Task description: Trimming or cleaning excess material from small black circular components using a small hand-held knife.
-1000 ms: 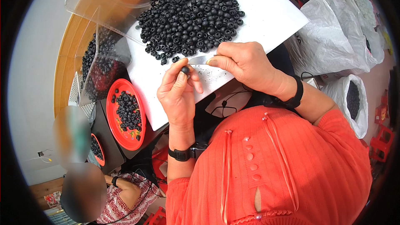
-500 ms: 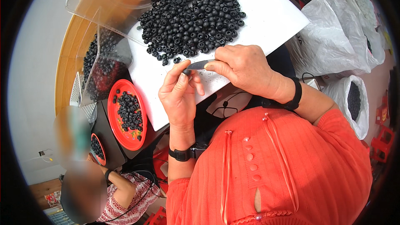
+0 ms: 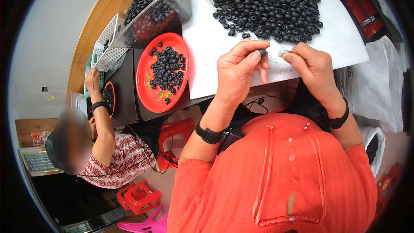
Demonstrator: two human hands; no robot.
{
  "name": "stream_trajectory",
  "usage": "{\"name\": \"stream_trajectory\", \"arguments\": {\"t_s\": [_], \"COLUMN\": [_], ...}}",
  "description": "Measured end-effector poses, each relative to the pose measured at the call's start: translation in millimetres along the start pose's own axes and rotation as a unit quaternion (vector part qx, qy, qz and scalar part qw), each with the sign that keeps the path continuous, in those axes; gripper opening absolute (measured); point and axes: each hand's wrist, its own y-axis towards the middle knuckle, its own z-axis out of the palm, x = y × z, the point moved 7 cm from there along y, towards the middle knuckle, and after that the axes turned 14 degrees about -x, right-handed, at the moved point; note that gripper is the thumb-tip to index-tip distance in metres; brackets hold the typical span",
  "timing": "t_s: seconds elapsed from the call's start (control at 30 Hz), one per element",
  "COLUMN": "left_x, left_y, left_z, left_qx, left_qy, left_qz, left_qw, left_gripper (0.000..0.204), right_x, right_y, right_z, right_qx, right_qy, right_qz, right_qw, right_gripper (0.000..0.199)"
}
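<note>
While left hand [image 3: 236, 71] pinches small black ring [image 3: 262, 52], right hand [image 3: 311, 67] grips thin blade [image 3: 284, 53].

Ring heap [image 3: 267, 4]: far middle of the tabletop [image 3: 345, 39].
Plate [image 3: 163, 72]: off the tabletop's left edge.
Bag [image 3: 379, 86]: beyond its right edge.

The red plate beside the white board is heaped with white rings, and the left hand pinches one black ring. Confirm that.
Not quite. In the head view the rings on the red plate are black, not white, like the big pile on the white board. The rest holds: the left hand pinches one small black ring between thumb and forefinger.
</note>
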Motion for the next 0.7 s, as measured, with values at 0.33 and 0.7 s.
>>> {"name": "stream_trajectory", "arguments": {"t_s": [0.33, 0.7], "left_x": [-158, -80], "left_y": [-30, -15], "left_z": [-99, -42], "left_qx": [-0.181, -0.078], "left_qy": [0.453, 0.643], "left_qz": [0.281, 0.37], "left_qw": [0.826, 0.666], "left_gripper": [0.021, 0.033], "right_x": [-19, -28], "right_y": [-3, -4], "right_z": [-7, -8], "right_qx": [0.015, 0.02], "right_qy": [0.143, 0.204], "right_qz": [0.111, 0.168], "right_qw": [0.983, 0.964], "right_gripper": [0.024, 0.021]}}
